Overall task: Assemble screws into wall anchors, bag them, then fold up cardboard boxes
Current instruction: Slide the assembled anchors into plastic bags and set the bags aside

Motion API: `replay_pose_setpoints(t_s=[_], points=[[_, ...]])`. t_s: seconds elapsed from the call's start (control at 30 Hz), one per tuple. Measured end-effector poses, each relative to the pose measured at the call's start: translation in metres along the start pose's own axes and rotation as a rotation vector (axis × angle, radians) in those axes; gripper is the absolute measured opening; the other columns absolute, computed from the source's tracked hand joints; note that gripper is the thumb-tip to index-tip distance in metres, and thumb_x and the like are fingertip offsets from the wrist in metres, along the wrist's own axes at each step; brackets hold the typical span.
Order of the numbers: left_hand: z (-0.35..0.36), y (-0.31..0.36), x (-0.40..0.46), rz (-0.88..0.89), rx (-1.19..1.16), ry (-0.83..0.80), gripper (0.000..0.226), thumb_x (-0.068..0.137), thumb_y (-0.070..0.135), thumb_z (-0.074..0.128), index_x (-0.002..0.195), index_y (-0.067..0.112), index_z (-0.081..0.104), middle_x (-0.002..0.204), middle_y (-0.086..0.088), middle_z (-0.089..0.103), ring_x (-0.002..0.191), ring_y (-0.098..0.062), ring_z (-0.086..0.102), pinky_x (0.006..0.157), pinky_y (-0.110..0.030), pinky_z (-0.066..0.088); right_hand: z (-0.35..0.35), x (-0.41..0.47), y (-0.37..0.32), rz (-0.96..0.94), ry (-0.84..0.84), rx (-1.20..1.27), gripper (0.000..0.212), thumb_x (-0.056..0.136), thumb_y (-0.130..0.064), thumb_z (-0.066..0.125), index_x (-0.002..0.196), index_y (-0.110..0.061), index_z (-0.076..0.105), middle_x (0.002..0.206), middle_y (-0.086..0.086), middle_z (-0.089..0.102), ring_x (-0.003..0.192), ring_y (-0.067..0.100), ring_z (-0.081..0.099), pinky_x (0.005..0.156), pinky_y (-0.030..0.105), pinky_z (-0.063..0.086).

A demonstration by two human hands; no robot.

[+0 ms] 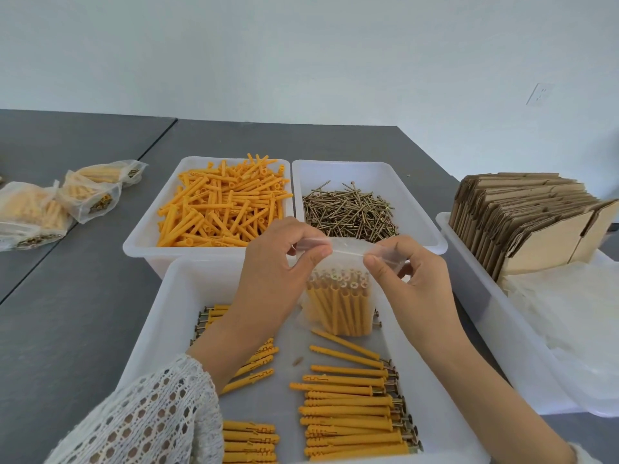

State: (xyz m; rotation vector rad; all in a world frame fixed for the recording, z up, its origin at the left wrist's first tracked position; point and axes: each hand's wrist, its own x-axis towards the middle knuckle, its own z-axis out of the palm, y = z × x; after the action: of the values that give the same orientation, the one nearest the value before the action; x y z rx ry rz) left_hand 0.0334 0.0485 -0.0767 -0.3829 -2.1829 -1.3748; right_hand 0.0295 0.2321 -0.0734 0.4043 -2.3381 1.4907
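Head view: two hands, one bag.

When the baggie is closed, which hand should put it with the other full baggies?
Probably the left hand. The filled bags lie far left on the table. The right hand would have to cross over. Both pinch the bag now.

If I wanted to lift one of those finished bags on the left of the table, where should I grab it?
Probably by the loose plastic top of the nearest filled bag, coming from above. It lies on its side on the grey table, so its packed anchors make a fat bundle, while the empty plastic beyond them looks thin enough to pinch.
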Motion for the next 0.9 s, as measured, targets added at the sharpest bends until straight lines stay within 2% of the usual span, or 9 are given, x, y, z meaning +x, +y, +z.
replay_pose_setpoints(t_s=[0.1,0.27,0.43,0.6,0.7,0.8,0.9], points=[[0.0,-0.001,-0.001,0.034,0.028,-0.009,0.005,0.09,0.015,0.07,0.09,0.02,0.071,0.089,0.014,0.064,0.092,-0.01,0.06,0.078,-0.024,0.046,0.001,-0.002,-0.005,-0.031,-0.026,-0.011,0.007,0.087,-0.014,0.07,0.083,-0.021,0.069,0.081,-0.007,0.064,0.082,0.004,0.056,0.072,0.008,0.039],[-0.002,-0.003,0.002,0.097,0.081,-0.043,0.003,0.09,0.016,0.07,0.09,0.014,0.072,0.088,0.01,0.065,0.089,-0.003,0.054,0.078,-0.012,0.036,0.001,-0.002,-0.007,-0.029,-0.006,0.016,0.014,0.085,-0.01,0.073,0.076,-0.019,0.067,0.077,-0.005,0.061,0.08,0.01,0.056,0.074,0.017,0.041],[-0.003,-0.001,0.001,0.112,0.124,-0.069,0.003,0.09,0.011,0.07,0.087,0.013,0.07,0.084,0.007,0.063,0.088,-0.007,0.052,0.078,-0.01,0.034,0.0,-0.002,-0.008,-0.023,-0.014,0.031,0.015,0.084,-0.007,0.073,0.073,-0.015,0.065,0.077,-0.002,0.061,0.081,0.013,0.057,0.075,0.024,0.044],[-0.002,0.0,0.0,0.163,0.164,-0.066,0.006,0.09,0.008,0.068,0.086,0.013,0.068,0.082,0.012,0.056,0.084,-0.008,0.048,0.076,-0.012,0.033,0.0,-0.005,-0.01,-0.066,-0.009,0.01,0.019,0.085,-0.005,0.073,0.071,-0.013,0.062,0.073,0.0,0.058,0.079,0.017,0.054,0.074,0.024,0.039],[-0.002,0.0,0.0,0.173,0.166,-0.052,0.006,0.09,0.009,0.067,0.085,0.013,0.067,0.081,0.009,0.057,0.083,-0.008,0.047,0.076,-0.013,0.034,0.001,-0.007,-0.012,-0.122,0.016,-0.102,0.017,0.084,-0.007,0.074,0.073,-0.016,0.064,0.076,-0.002,0.059,0.083,0.018,0.053,0.075,0.03,0.041],[-0.001,0.002,-0.001,0.189,0.161,-0.038,0.006,0.089,0.011,0.067,0.083,0.014,0.067,0.08,0.011,0.055,0.082,-0.001,0.044,0.076,-0.013,0.034,0.006,-0.008,-0.016,-0.178,0.009,-0.251,0.01,0.084,-0.014,0.074,0.078,-0.019,0.069,0.08,-0.005,0.059,0.085,0.019,0.05,0.077,0.041,0.043],[0.0,0.003,-0.001,0.206,0.162,-0.04,0.005,0.088,0.012,0.068,0.084,0.015,0.068,0.079,0.015,0.051,0.082,-0.001,0.044,0.077,-0.014,0.034,0.008,-0.008,-0.019,-0.207,0.017,-0.299,0.009,0.084,-0.014,0.074,0.078,-0.019,0.069,0.081,-0.005,0.058,0.084,0.02,0.047,0.077,0.045,0.041]])
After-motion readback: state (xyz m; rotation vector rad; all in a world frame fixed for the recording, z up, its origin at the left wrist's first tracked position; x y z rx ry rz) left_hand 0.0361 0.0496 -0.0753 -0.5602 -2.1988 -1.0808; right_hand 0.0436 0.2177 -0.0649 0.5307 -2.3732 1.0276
